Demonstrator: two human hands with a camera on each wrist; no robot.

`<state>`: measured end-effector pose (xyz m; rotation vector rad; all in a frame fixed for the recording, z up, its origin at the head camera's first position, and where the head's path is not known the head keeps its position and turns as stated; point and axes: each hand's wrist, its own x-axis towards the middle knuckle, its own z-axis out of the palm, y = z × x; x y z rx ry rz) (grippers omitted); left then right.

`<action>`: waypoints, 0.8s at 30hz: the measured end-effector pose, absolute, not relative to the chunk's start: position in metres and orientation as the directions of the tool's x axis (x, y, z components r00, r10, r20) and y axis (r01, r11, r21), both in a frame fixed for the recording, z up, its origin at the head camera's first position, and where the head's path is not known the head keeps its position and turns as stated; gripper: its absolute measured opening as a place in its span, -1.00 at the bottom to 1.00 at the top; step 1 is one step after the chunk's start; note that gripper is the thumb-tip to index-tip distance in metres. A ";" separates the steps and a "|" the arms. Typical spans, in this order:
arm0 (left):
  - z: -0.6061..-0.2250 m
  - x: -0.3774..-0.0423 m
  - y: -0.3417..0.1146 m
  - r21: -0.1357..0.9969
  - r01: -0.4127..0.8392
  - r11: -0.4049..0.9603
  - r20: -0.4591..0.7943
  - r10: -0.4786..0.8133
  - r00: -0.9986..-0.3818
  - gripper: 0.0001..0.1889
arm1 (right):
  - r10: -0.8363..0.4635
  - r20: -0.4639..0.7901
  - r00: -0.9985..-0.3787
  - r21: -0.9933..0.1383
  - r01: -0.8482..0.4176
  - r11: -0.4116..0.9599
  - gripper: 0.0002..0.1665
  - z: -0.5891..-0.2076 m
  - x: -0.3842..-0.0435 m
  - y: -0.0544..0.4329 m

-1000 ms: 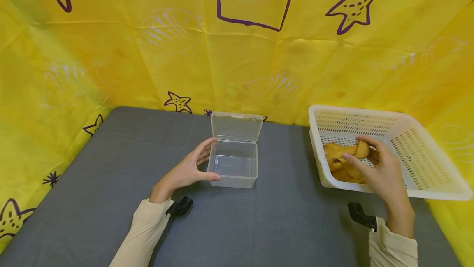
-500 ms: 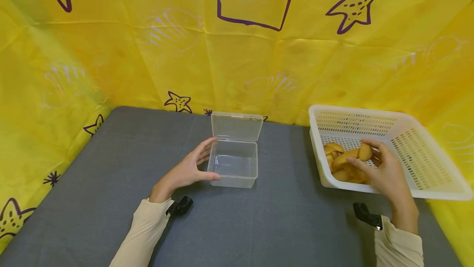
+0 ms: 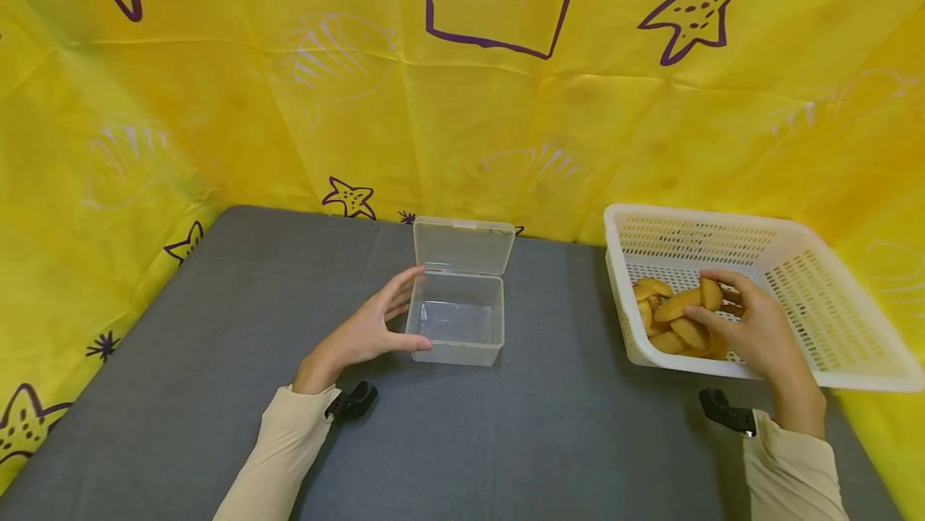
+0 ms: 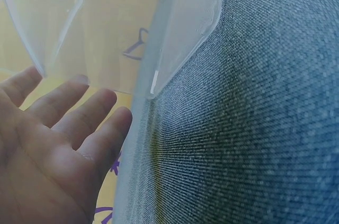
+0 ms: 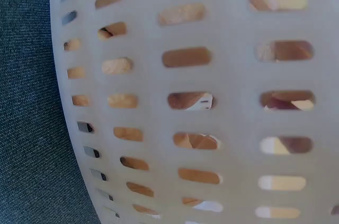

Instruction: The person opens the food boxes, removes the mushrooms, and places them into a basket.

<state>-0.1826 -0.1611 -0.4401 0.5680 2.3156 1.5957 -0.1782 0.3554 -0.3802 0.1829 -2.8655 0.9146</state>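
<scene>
A clear plastic box stands on the grey table with its hinged lid raised. My left hand touches the box's left side, thumb at the near corner and fingers at the far one. In the left wrist view its fingers are fairly straight beside the clear plastic. Inside the white basket, my right hand pinches a yellow-brown rounded piece between thumb and fingertips. Several similar pieces lie below it. The right wrist view shows mostly slotted basket wall, hiding the hand.
The basket stands at the table's right side, close to the yellow printed cloth hanging behind. The grey tabletop lies between the box and the basket. A black wrist mount sits at the left sleeve, another at the right.
My right hand has drawn slightly right and its thumb has closed in on the pinched piece. More of the pieces below now show. The left hand and box stay where they were.
</scene>
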 end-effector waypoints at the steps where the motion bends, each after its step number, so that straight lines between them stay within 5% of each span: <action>1: -0.440 -0.183 -0.161 0.935 0.164 0.315 -0.001 0.464 -0.886 0.07 | -0.076 0.146 -0.986 -0.564 -0.146 0.812 -0.29 -0.380 -0.179 0.356; 9: -0.441 -0.183 -0.162 0.934 0.162 0.318 -0.004 0.463 -0.886 0.08 | -0.125 0.033 -0.992 -0.544 -0.122 0.830 -0.33 -0.386 -0.188 0.361; 24: -0.440 -0.182 -0.161 0.939 0.149 0.310 -0.013 0.465 -0.885 0.06 | -0.160 0.081 -0.984 -0.536 -0.178 0.825 -0.42 -0.388 -0.188 0.358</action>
